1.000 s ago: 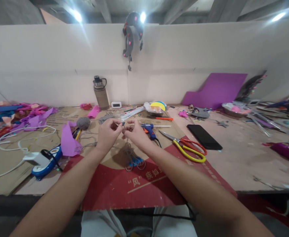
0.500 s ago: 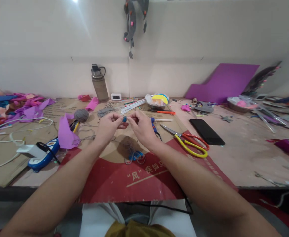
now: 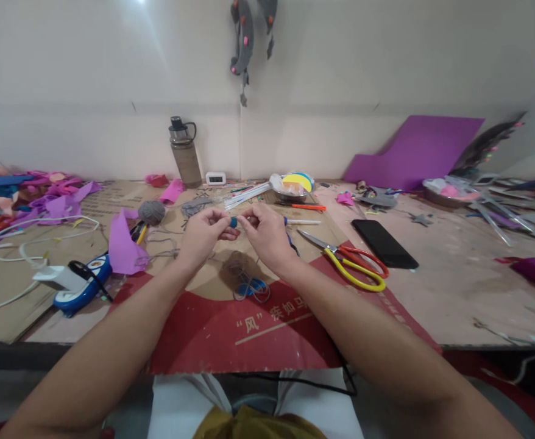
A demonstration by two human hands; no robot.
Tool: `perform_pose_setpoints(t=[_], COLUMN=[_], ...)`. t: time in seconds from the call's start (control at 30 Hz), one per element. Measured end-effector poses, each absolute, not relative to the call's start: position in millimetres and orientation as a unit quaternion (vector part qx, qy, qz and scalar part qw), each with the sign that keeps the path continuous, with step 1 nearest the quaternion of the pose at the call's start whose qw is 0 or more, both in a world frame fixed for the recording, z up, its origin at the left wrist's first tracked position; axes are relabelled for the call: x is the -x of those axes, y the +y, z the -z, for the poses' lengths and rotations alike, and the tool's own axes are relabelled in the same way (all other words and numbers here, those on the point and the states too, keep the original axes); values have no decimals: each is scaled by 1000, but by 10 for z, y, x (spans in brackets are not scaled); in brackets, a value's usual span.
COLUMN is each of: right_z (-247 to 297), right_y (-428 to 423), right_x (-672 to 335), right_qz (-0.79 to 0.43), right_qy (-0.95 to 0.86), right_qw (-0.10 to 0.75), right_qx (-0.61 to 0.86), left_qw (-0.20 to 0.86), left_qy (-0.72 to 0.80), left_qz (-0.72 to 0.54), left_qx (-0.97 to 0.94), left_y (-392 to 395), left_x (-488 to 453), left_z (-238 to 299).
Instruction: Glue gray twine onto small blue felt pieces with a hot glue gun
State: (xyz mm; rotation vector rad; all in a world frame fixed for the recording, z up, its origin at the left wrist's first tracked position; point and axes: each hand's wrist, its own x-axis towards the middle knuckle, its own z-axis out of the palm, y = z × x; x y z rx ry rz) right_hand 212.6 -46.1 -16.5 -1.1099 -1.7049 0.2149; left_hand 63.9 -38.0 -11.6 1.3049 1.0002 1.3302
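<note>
My left hand (image 3: 207, 233) is closed, its thumb and fingers pinching a small teal roll (image 3: 233, 222) that looks like felt. Close against the roll's right side, my right hand (image 3: 264, 233) is also closed in a pinch; what lies between its fingertips is too small to make out. Below both hands, loose grey yarn (image 3: 259, 291) trails over a blue piece (image 3: 251, 287) on the red and brown cardboard (image 3: 194, 335). Behind my right hand a blue tool with a white stick (image 3: 304, 222) is partly hidden.
Red-and-yellow scissors (image 3: 354, 266) and a black phone (image 3: 383, 244) lie to the right. On the left are a grey yarn ball (image 3: 152, 212), purple felt (image 3: 125, 247), a blue power strip (image 3: 82, 286) and felt scraps (image 3: 52, 201). A bottle (image 3: 186, 155) stands by the wall.
Both hands stay together in nearly the same place. The teal roll has shifted slightly to the right, and the fingers have adjusted a little around it.
</note>
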Motion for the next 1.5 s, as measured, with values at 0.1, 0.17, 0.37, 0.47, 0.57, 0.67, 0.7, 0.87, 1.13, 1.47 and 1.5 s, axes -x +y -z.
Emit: perform_pose_setpoints(t=[0.1, 0.17, 0.37, 0.47, 0.57, 0.67, 0.7, 0.87, 1.13, 1.47, 1.5], right_z=[153, 141, 140, 156, 166, 172, 172, 172, 201, 241, 240], right_y=[-451, -443, -426, -426, -434, -451, -457, -487, -504, -525, -531], right_x=[-2124, -2121, -2127, -2136, -2144, -2155, -2160, -2179, -2173, -2197, -2195], right_qz=[-116, -160, -258, -266, -262, -257, -253, -184, -59, -154, -151], right_qy=[-708, -701, -663, -660, -663, -670, -674, -711, -779, -748, -751], right_qw=[519, 515, 513, 511, 505, 501, 498, 470, 397, 455, 459], right_qx=[465, 467, 480, 482, 486, 484, 483, 489, 482, 457, 450], left_qw=[493, 493, 529, 540, 540, 533, 522, 368, 269, 354, 354], left_qy=[410, 408, 381, 377, 394, 413, 419, 477, 523, 475, 470], left_qz=[-540, -535, -520, -513, -499, -476, -466, -405, -348, -434, -440], left_qx=[-545, -551, -551, -551, -552, -565, -579, -688, -730, -679, -679], left_y=[-388, -390, -371, -369, -381, -390, -390, -385, -438, -417, -420], left_x=[-640, -635, -606, -604, -608, -590, -577, -519, -565, -571, -571], left_z=[110, 109, 119, 116, 93, 58, 46, -2, 22, 76, 75])
